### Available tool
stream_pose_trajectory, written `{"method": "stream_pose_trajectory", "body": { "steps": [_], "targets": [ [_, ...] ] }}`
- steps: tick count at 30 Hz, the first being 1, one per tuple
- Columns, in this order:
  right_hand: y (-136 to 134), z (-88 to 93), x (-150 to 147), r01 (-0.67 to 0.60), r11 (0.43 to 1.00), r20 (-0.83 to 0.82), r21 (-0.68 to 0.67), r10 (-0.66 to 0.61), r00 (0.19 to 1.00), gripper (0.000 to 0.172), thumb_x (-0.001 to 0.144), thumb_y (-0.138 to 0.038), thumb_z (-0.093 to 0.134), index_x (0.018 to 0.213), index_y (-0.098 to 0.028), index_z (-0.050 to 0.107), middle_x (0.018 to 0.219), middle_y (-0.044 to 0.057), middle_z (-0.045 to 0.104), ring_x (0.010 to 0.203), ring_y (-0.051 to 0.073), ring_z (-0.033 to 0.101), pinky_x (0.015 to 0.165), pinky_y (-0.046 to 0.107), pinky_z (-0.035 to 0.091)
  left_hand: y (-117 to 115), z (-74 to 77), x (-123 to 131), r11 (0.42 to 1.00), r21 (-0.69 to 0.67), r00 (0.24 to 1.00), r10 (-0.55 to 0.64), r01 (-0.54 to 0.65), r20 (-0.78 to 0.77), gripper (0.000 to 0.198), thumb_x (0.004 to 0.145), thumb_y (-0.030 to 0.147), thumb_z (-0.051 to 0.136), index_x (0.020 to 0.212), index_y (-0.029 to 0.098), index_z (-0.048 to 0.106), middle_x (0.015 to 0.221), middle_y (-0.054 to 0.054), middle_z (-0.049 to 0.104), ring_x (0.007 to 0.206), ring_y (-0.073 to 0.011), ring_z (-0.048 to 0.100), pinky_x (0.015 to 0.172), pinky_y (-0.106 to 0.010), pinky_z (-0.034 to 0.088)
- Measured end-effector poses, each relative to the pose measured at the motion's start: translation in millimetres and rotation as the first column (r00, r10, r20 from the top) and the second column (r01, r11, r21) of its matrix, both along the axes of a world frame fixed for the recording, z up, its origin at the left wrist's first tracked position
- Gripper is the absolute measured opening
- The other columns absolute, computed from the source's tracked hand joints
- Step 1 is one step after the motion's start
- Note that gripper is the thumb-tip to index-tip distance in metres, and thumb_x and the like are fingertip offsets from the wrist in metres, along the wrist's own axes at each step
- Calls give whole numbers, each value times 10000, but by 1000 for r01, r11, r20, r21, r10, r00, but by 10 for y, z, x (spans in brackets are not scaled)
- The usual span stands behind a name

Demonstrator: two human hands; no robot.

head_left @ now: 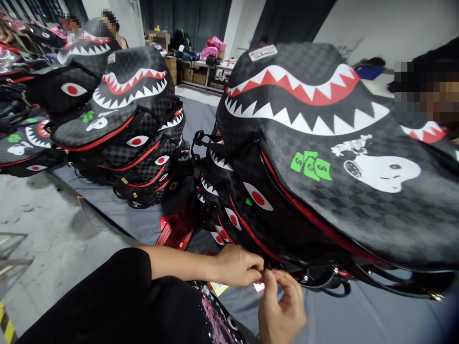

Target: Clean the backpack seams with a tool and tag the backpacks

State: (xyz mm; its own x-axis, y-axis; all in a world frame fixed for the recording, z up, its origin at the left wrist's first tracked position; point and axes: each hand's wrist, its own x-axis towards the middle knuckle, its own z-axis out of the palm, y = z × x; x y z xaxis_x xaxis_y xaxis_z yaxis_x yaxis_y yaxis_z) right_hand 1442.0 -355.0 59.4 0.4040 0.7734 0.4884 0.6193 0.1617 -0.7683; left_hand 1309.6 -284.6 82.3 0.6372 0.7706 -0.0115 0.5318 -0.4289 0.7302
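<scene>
My left hand (238, 265) reaches in from the left, its fingers closed in a pinch at the lower edge of a stack of black checked backpacks. Right beside it my right hand (281, 306) comes up from below, thumb and fingers pinched too. A small dark thing shows between the fingertips, too small to name. Above both hands is the top backpack (358, 220), lying flat, with a toothy shark mouth, a white cartoon head, green notes and a red-piped side with an eye. Black straps (335, 282) hang off its near edge. A tag (218, 288) shows partly below my left hand.
Another stack of shark-mouth backpacks (125, 119) stands on the grey-covered table (143, 222), with more at far left. Red packaging (175, 231) lies between the stacks. A person (441, 91) is at right; others (111, 28) sit behind. A bench with pink bags (214, 48) stands farther back.
</scene>
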Motion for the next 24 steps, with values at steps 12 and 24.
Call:
{"method": "stream_pose_trajectory", "body": {
  "steps": [12,24],
  "targets": [
    [16,-28,-2,17,1000,-71,-11,-18,997,201,862,-392,640,807,-200,621,882,54,613,870,209,582,843,374,448,-3,9,15,998,49,999,-35,36,-35,190,901,313,555,1039,262,675,992,9,760,917,-188,708,767,-266,489],
    [24,46,-124,42,999,-143,31,-37,989,156,907,-249,582,758,-206,566,837,20,590,830,169,558,765,315,451,-19,138,6,999,49,998,-10,13,-64,209,912,181,463,887,209,669,857,-16,745,783,-166,689,698,-241,446]
  ]
}}
